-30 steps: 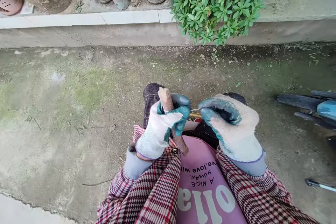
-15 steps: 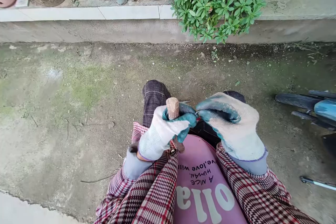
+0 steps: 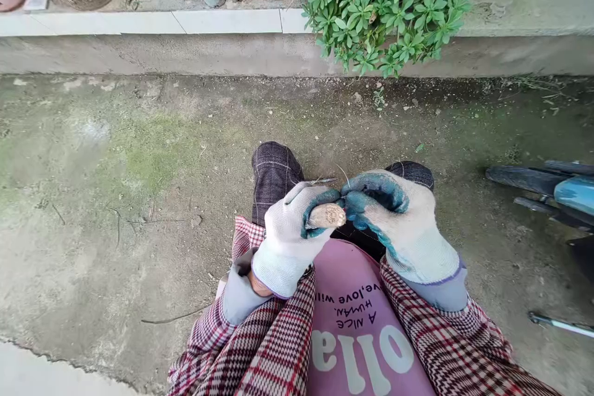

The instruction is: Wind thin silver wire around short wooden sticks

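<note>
holding the stick (image 3: 327, 216) in the left hand (image 3: 292, 229), with narrow grip; pinching wire (image 3: 344, 173) in the right hand (image 3: 406, 223) just beside the stick's end; facing ground (image 3: 185, 136) stretching beyond the stick to the ledge (image 3: 232, 21) edge.

Stick (image 3: 326, 216) in left grip (image 3: 291, 229), beside right grip (image 3: 404, 223)

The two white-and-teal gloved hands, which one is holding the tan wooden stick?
The white-and-teal gloved left hand: it's curled around the rounded tan wooden stick. The matching gloved right hand pinches a thin pale wire instead.
</note>
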Tool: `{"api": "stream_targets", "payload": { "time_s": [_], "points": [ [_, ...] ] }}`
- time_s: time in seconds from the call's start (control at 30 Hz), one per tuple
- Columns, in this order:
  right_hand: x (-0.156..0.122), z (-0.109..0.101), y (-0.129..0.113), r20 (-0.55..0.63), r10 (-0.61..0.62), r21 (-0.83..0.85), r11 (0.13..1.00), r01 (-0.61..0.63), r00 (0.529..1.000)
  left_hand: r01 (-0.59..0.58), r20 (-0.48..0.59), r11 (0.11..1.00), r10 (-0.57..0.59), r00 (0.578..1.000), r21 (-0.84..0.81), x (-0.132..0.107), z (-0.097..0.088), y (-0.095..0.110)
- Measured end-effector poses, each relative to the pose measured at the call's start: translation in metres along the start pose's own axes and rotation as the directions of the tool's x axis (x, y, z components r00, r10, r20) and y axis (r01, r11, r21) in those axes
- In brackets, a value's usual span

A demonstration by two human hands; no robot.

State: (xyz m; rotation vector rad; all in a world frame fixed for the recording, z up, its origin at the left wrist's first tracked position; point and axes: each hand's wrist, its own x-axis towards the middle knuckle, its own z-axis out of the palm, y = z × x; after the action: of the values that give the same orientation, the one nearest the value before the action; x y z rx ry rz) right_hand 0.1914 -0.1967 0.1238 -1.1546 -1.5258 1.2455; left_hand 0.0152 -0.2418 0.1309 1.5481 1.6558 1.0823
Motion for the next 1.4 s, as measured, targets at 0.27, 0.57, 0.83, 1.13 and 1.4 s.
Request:
{"api": "stream_targets", "payload": {
  "time_s": [0.27,0.57,0.83,1.13,1.4],
  "points": [
    [0.002,-0.004,0.003,0.047,0.004,0.023,1.0,-0.005,0.999,-0.037,-0.003,0.999,0.037,0.999,-0.016,-0.001,-0.001,-0.001],
    [0.005,0.0,0.0,0.052,0.096,0.226,0.968,-0.106,0.994,0.278,0.119,0.894,-0.251,0.961,-0.352,0.01,0.0,0.0],
    [0.008,0.001,0.007,-0.081,0.087,0.275,0.959,-0.062,0.993,0.599,0.521,0.414,-0.295,0.801,-0.686,0.014,-0.001,-0.017],
    [0.032,-0.033,-0.012,0.395,-0.239,-0.29,0.884,0.367,0.887,0.312,0.158,0.878,-0.272,0.949,-0.362,0.016,-0.011,0.004],
    [0.026,-0.029,-0.029,0.306,-0.289,-0.448,0.797,0.405,0.907,0.019,-0.065,0.998,-0.015,0.998,0.058,0.006,-0.014,0.001]
  ]
}}
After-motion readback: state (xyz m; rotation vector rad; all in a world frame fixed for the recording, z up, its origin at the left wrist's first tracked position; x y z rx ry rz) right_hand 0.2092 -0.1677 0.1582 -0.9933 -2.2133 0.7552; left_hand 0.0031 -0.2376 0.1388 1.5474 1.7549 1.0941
